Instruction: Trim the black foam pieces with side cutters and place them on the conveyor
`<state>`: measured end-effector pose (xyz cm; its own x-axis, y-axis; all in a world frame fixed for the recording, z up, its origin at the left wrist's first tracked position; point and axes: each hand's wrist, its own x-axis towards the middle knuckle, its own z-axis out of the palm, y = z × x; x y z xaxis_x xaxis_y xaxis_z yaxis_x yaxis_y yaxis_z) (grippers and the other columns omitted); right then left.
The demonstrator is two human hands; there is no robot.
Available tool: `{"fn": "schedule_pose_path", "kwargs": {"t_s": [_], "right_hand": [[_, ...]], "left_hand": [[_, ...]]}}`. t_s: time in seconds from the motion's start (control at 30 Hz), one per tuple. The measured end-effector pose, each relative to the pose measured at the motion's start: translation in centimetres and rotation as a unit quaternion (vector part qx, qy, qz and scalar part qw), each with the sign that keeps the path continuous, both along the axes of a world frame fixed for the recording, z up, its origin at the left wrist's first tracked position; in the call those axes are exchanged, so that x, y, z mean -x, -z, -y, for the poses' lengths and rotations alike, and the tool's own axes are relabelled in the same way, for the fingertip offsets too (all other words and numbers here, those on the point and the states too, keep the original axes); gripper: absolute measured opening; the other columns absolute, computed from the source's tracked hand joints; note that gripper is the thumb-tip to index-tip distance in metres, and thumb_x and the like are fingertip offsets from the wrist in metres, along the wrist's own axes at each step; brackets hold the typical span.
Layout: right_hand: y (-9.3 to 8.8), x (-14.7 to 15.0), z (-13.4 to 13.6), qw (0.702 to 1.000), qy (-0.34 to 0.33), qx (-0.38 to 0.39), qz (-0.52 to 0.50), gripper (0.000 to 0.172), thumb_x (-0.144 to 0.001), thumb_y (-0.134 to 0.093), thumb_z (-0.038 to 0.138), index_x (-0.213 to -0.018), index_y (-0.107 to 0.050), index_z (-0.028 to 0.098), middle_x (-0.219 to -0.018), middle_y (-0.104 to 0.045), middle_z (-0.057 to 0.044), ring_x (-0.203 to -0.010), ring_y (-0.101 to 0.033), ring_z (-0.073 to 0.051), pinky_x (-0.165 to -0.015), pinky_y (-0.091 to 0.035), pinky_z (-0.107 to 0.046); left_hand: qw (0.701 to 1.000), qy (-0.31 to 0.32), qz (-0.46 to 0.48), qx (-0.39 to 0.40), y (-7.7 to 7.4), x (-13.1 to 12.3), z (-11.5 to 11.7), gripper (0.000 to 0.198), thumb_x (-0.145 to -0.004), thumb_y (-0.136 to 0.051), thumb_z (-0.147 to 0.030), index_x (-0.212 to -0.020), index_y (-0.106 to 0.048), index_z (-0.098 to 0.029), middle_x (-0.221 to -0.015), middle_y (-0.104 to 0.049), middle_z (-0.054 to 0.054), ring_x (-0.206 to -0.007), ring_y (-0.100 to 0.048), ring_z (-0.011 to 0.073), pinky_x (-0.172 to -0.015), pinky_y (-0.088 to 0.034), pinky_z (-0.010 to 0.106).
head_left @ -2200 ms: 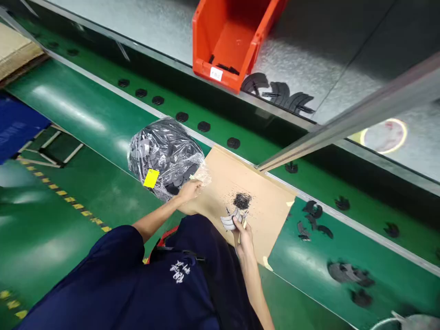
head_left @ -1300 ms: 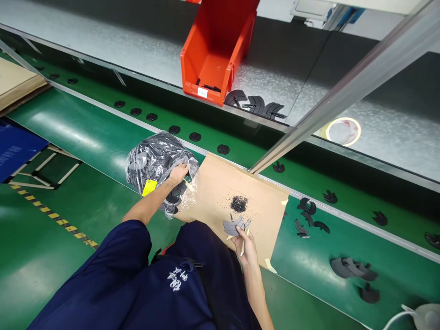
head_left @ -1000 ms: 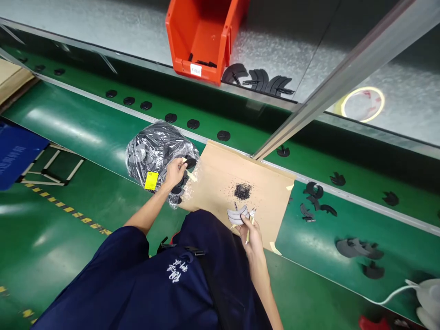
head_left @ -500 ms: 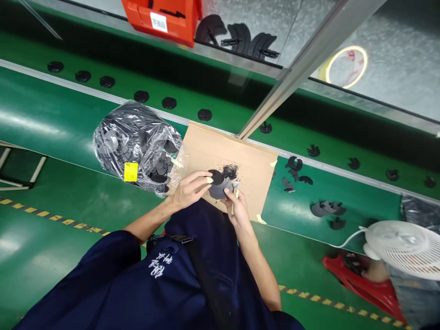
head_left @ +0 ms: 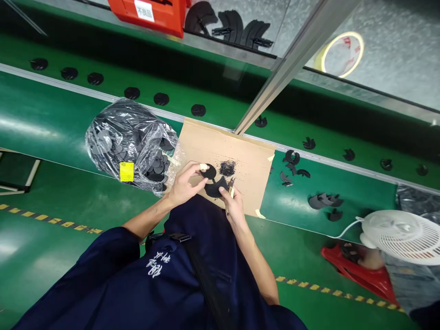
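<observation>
My left hand [head_left: 184, 183] is closed, pinching a round black disc [head_left: 208, 172] between thumb and fingers. A dark crescent-shaped plastic piece [head_left: 216, 188] lies just below the disc, and a short thin stem shows between the two. My right hand [head_left: 234, 204] is closed, its thumb pressing on the crescent's right end. A small tool with narrow jaws, like nippers [head_left: 231, 182], also sticks up from that hand; its handles are mostly hidden. Pale tape wraps fingertips on the left hand. Beyond the hands, a heap of black scraps [head_left: 227, 168] lies on a cardboard sheet [head_left: 199, 137].
To the left, a clear plastic bag [head_left: 113, 123] holds many dark discs. Rounded black parts [head_left: 198, 110] line the green strip behind. Loose crescents [head_left: 325, 200], a white fan [head_left: 398, 233] and a red stool [head_left: 360, 275] are right. A metal post [head_left: 261, 103] rises behind the cardboard.
The disc and crescent have turned in my hands: they overlapped before, and now a gap with the stem shows between them. The crescent's darker, smoother side now shows. The whole view has shifted slightly.
</observation>
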<state>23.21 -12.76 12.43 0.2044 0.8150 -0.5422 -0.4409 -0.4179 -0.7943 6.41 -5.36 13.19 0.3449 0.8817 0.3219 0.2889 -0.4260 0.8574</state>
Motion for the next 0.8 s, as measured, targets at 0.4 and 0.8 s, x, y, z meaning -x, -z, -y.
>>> {"fn": "schedule_pose_path", "kwargs": {"t_s": [0.4, 0.8], "right_hand": [[-0.4, -0.8, -0.1, 0.988, -0.059, -0.060, 0.130, 0.029, -0.077, -0.080, 0.050, -0.090, -0.075, 0.024, -0.084, -0.072, 0.001, -0.084, -0.062, -0.020, -0.085, -0.052, -0.033], [0.3, -0.8, -0.2, 1.000, -0.012, -0.017, 0.007, 0.040, -0.069, -0.086, 0.050, -0.096, -0.078, 0.022, -0.102, -0.080, -0.004, -0.100, -0.072, -0.025, -0.096, -0.056, -0.040]], "left_hand": [[0.978, 0.138, -0.113, -0.112, -1.2, 0.4, -1.4, 0.013, -0.100, -0.059, -0.022, -0.109, -0.067, -0.020, -0.097, -0.073, 0.007, -0.086, -0.067, 0.0166, -0.080, -0.056, 0.031], [0.993, 0.097, 0.039, 0.051, 0.7, -1.4, -2.3, 0.027, -0.098, -0.065, -0.037, -0.113, -0.069, -0.015, -0.090, -0.078, 0.005, -0.083, -0.075, 0.0146, -0.081, -0.060, 0.025]]}}
